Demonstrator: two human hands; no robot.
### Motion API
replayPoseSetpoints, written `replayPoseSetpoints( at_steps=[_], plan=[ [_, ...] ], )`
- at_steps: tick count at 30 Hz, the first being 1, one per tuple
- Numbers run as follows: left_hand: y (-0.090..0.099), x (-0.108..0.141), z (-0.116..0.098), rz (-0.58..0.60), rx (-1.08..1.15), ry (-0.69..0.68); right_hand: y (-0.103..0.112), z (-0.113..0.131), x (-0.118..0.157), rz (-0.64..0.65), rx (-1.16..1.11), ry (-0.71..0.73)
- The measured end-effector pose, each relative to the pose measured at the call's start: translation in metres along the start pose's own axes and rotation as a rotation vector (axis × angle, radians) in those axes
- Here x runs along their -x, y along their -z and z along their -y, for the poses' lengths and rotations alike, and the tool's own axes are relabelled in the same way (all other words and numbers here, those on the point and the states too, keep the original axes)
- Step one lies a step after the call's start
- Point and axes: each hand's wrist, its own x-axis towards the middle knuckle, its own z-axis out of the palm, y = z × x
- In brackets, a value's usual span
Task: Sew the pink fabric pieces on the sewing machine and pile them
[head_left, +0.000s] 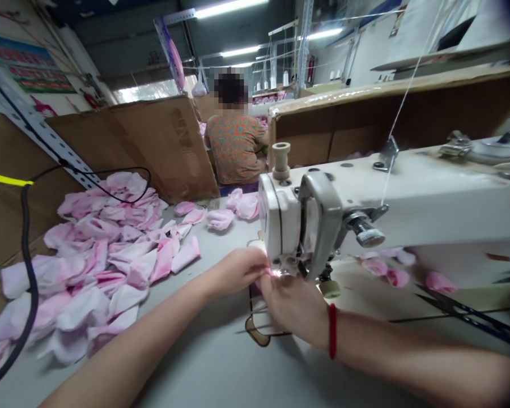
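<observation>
A white sewing machine [425,192] stands on the right, its head [276,221] and needle area in front of me. My left hand [240,271] reaches in from the left side of the needle area, fingers closed in a pinch. Close against it, my right hand [297,306] has its fingers bent together under the machine head, with a red band [332,331] around the wrist. A small lit, pinkish spot shows at the fingertips. What they pinch is hidden by the hands and the glare.
Pink and white fabric pieces [106,255] are heaped on the left of the grey table [204,351]. Dark scissors [471,311] lie at right beneath the machine arm, near small pink pieces [397,277]. A black cable [28,255] hangs at left. Beyond cardboard panels [153,147] sits another person [236,144].
</observation>
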Motion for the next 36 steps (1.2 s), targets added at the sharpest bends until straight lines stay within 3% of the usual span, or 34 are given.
replayPoseSetpoints(
  at_steps=[3, 6, 8, 13, 16, 23, 29, 36],
  plan=[
    [-0.001, 0.002, -0.008, -0.038, -0.077, -0.148, 0.002, -0.008, 0.004, 0.038, -0.107, 0.011],
    [-0.012, 0.012, -0.021, -0.146, -0.289, -0.337, -0.004, -0.019, 0.021, 0.097, -0.335, 0.104],
    [-0.024, 0.019, -0.029, -0.19, -0.433, -0.363, -0.01, -0.021, 0.032, 0.13, -0.387, 0.149],
    [-0.045, 0.025, -0.04, -0.269, -0.515, -0.227, -0.018, -0.013, 0.045, 0.031, -0.23, 0.149],
    [-0.051, 0.021, -0.042, -0.317, -0.457, -0.117, -0.013, -0.013, 0.045, 0.067, -0.269, 0.142],
    [-0.044, 0.017, -0.034, -0.324, -0.343, 0.02, -0.006, -0.019, 0.046, 0.146, -0.286, 0.12],
    [-0.044, 0.022, -0.043, -0.246, -0.401, -0.012, -0.007, -0.021, 0.047, 0.136, -0.332, 0.116],
    [-0.059, 0.025, -0.048, -0.341, -0.529, -0.092, 0.006, -0.02, 0.046, 0.336, -0.335, 0.092]
  ],
)
